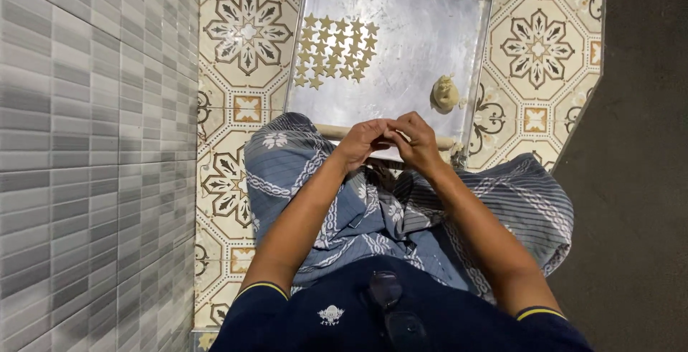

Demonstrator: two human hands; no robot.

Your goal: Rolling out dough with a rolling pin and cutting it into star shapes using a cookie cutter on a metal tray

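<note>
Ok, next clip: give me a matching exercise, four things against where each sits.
Things:
1. stars
2. dough lump
3. rolling pin
4. hands, left hand and right hand

Places:
A. right side of the tray
B. across the tray's near edge
C. together above the lap
D. in rows at the tray's left

Pairs: 1-D, 2-A, 3-B, 4-C
</note>
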